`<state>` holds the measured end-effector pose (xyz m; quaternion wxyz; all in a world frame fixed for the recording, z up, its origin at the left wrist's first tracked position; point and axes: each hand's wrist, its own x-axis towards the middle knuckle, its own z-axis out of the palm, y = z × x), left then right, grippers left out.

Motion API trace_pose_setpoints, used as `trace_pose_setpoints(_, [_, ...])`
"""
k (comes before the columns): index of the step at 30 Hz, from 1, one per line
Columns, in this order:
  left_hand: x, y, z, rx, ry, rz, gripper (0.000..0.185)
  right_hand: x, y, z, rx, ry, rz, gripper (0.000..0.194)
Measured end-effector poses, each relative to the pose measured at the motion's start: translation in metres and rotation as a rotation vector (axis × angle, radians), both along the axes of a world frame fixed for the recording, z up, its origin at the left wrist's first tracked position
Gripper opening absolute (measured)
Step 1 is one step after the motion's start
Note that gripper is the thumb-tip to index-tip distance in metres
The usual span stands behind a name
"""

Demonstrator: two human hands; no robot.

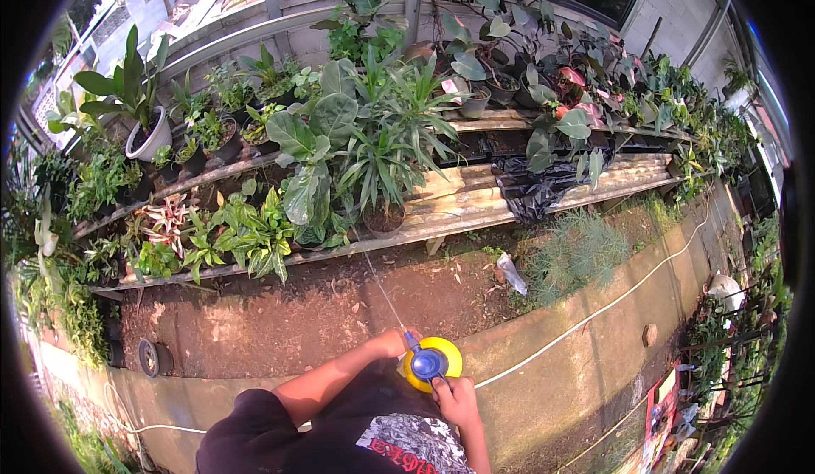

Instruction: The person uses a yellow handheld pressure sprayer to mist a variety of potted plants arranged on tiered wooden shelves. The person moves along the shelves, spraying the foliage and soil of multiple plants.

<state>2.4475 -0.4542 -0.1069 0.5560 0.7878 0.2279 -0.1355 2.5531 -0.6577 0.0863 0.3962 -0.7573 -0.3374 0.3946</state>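
A yellow pump sprayer bottle (453,354) with a blue pump head (428,364) is held close to the front of my dark shirt. My right hand (458,399) is closed on the blue handle at its top. My left hand (395,344) is beside the nozzle, at the bottle's left; its fingers are partly hidden, so its hold is unclear. From the nozzle a thin jet of liquid (380,286) runs up towards a potted plant with long narrow leaves (388,149). Beside that plant is another with broad, wet-looking leaves (307,187).
Tiered shelves with corrugated sheets (458,197) hold many potted plants. Black plastic (531,190) lies on the lower shelf. A pale hose (598,311) crosses the concrete path (541,372). A small pot (155,357) stands at left, and a stone (649,335) lies at right.
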Motion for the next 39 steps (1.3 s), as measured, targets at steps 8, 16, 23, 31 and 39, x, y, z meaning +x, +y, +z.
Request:
trace_pose_setpoints(8, [0.037,-0.051,0.011,-0.103,0.107,0.182,0.034,0.083,-0.063,-0.024,-0.024,0.086,0.033,0.048])
trace_pose_setpoints(16, [0.135,-0.177,0.072,-0.325,0.05,0.425,0.035,0.211,-0.146,-0.008,-0.168,-0.089,0.08,0.063])
trace_pose_setpoints(23, [0.225,-0.279,0.165,0.005,0.094,0.107,0.039,0.278,-0.238,-0.033,-0.125,-0.156,0.111,0.06])
trace_pose_setpoints(31, [0.26,-0.314,0.203,0.22,-0.151,0.124,0.034,0.3,-0.295,-0.025,-0.119,-0.029,0.081,0.061])
trace_pose_setpoints(39, [0.253,-0.326,0.221,0.366,-0.33,0.052,0.042,0.29,-0.29,-0.048,-0.124,-0.033,0.124,0.057])
